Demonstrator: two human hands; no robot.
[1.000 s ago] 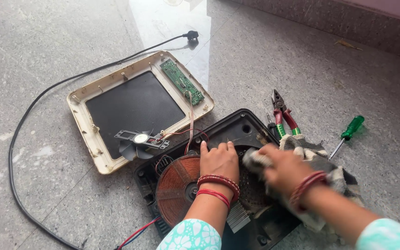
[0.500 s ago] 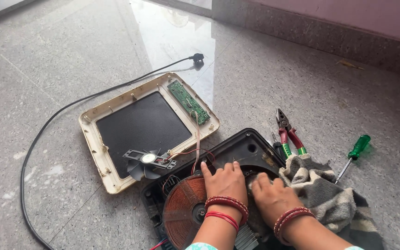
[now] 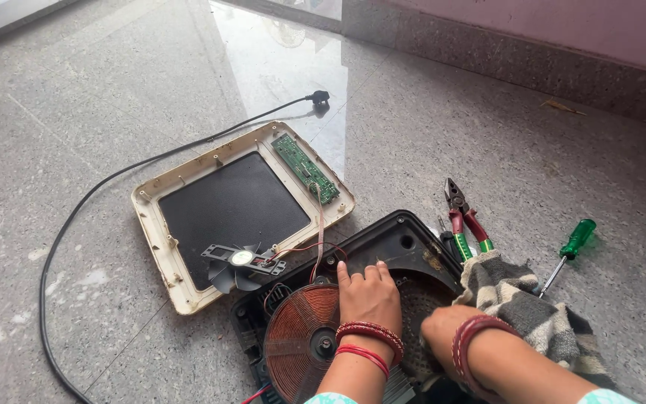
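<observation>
Black plastic base (image 3: 383, 247) lies on the grey floor, a corner pointing away from me. I note my left hand (image 3: 368, 295) flat on it, fingers spread narrow, beside the copper coil (image 3: 297, 340). My right hand (image 3: 450, 337) presses a checked cloth (image 3: 521, 303) inside the base; its fingers are hidden. Pliers (image 3: 463, 213) touch the base's right edge; open floor beyond.

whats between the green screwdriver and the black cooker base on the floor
In the head view, the red-and-green-handled pliers and the striped cloth lie between the green screwdriver and the black base.
</observation>
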